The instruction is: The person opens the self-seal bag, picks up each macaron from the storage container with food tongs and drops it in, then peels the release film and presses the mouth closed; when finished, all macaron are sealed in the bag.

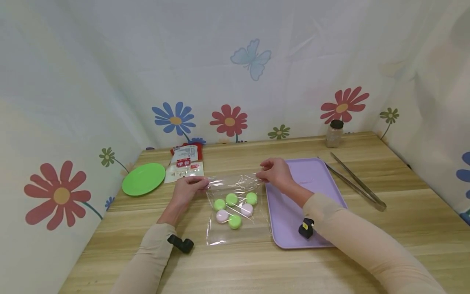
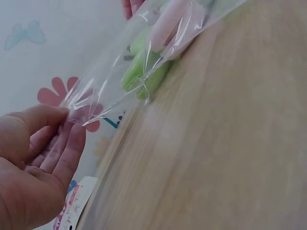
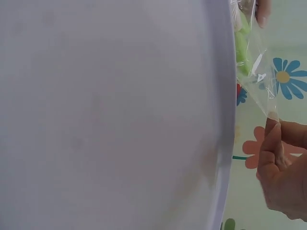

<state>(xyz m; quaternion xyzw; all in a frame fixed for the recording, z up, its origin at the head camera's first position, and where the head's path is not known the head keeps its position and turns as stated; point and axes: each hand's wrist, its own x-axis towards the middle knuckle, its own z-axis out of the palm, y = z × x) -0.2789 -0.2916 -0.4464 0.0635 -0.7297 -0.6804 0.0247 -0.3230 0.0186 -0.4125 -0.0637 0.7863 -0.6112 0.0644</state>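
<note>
A clear plastic bag [image 1: 238, 237] lies on the table between both hands, with several green and pale pink macarons [image 1: 235, 221] inside. My left hand [image 1: 186, 192] pinches its far left corner between thumb and fingers, as the left wrist view also shows with the left hand [image 2: 43, 158] at the film's edge. At the far right corner, my right hand [image 1: 277, 173] pinches the film, its forearm reaching over the purple tray. In the right wrist view the right hand [image 3: 283, 165] holds the bag's tip, and green macarons [image 3: 243, 48] show through the film.
A purple tray [image 1: 293, 228] lies right of the bag, with metal tongs [image 1: 356, 183] beyond it. A jar with a black lid [image 1: 333, 134] stands at the back right. A green plate [image 1: 144, 179] and printed packets [image 1: 185, 161] lie at the back left. A patterned curtain [image 1: 279, 98] hangs behind.
</note>
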